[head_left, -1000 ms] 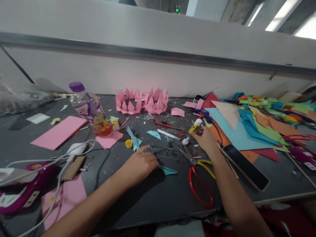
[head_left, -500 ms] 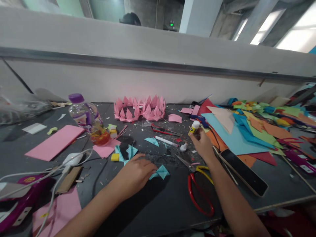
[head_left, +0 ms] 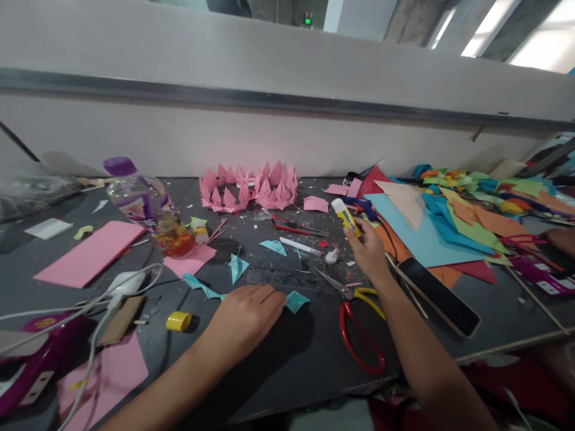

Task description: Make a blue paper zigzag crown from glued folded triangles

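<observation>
My left hand [head_left: 251, 317] rests low over the table with its fingers curled down on a chain of folded blue paper points. One end of the blue paper chain [head_left: 202, 288] trails out to the left, and another blue point pokes out past the fingertips on the right; the middle is hidden under the hand. My right hand [head_left: 368, 248] is closed around a yellow glue stick [head_left: 345, 215], held tilted above the table with its white end up. Loose folded blue pieces [head_left: 238, 267] lie just beyond my left hand. A yellow cap [head_left: 178, 321] lies left of my wrist.
Red-and-yellow-handled scissors [head_left: 354, 323] lie open between my arms, beside a phone [head_left: 438, 296]. Pink paper crowns [head_left: 249, 188] stand at the back. A purple-capped bottle [head_left: 148, 206] leans at left near a white cable [head_left: 128, 284]. Coloured paper sheets [head_left: 417, 239] cover the right.
The yellow cap has shifted left and nearer to me. The blue chain's left end now stretches further left. My right hand has tilted the glue stick leftward and raised it slightly.
</observation>
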Demonstrator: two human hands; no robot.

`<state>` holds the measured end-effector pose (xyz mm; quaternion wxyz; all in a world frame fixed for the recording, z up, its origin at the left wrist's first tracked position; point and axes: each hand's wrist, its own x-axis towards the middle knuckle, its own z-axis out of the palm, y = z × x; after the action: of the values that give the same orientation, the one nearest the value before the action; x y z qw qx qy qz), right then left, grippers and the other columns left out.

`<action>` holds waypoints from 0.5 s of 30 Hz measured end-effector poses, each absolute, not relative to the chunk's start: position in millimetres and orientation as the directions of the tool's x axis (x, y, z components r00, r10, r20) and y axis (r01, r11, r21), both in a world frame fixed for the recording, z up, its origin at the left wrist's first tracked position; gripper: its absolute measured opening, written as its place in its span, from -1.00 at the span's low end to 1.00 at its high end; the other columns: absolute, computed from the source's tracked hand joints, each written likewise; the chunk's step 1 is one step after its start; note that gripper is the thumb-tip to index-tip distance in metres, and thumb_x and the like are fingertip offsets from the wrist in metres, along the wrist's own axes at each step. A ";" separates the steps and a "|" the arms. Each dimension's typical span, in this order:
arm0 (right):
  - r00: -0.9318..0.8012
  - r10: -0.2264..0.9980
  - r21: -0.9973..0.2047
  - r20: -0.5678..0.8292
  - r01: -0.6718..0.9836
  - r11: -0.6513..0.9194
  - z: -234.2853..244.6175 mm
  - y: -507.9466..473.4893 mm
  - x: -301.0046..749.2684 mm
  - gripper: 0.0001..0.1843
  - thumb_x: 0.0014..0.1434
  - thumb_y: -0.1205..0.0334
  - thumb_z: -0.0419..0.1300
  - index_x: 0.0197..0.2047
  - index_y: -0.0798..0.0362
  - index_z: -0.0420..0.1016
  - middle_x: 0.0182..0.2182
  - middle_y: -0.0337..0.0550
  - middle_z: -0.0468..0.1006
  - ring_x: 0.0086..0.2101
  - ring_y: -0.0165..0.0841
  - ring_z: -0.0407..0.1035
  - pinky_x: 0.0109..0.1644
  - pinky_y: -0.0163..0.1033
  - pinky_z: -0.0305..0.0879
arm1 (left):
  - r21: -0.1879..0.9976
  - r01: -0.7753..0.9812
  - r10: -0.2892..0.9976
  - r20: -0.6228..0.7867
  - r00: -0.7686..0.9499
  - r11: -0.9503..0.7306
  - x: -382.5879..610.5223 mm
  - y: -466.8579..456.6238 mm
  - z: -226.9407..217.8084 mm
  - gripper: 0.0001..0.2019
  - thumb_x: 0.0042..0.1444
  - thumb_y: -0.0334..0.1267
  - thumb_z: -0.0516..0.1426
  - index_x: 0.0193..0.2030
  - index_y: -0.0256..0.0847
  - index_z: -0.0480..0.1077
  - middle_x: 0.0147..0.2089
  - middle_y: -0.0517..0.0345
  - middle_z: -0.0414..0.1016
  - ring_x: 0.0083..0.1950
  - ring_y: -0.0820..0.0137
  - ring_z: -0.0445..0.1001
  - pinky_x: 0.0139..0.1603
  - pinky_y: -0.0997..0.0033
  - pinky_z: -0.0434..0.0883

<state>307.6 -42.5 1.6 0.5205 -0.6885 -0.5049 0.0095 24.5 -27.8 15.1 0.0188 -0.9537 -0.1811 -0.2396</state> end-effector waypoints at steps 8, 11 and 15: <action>0.582 0.671 -0.877 0.459 0.419 0.236 2.0 -40.5 305.5 -0.66 -0.04 0.05 0.28 -0.22 0.05 0.47 -0.30 -0.18 0.51 -0.30 -0.34 0.40 -0.20 -0.21 0.34 | 0.021 0.504 0.495 0.228 0.838 -0.863 27.5 -27.6 17.9 -0.91 0.14 -0.31 0.11 -0.34 -0.23 0.42 -0.40 0.14 0.48 -0.34 0.30 0.46 -0.37 0.39 0.39; 0.577 0.682 -0.889 0.449 0.369 0.272 1.9 -40.8 305.1 -0.70 -0.05 0.05 0.30 -0.29 0.05 0.48 -0.36 -0.24 0.50 -0.34 -0.38 0.38 -0.23 -0.26 0.33 | 0.030 0.526 0.523 0.162 0.837 -0.850 27.7 -23.2 14.9 -0.91 0.13 -0.30 0.13 -0.29 -0.25 0.44 -0.33 0.11 0.50 -0.27 0.28 0.47 -0.31 0.35 0.41; 0.566 0.684 -0.884 0.460 0.367 0.290 0.6 -41.6 305.0 -0.70 -0.06 0.05 0.31 -0.27 0.02 0.48 -0.35 -0.25 0.51 -0.32 -0.39 0.38 -0.22 -0.28 0.33 | 0.074 0.528 0.534 0.106 0.839 -0.846 29.8 -16.8 7.2 -0.88 0.13 -0.30 0.12 -0.22 -0.26 0.43 -0.25 0.08 0.50 -0.20 0.25 0.48 -0.21 0.29 0.43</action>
<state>305.0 -41.6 0.6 0.6650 -0.5839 -0.4503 0.1190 29.8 -16.8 7.2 -0.0208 -0.9587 -0.2769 -0.0613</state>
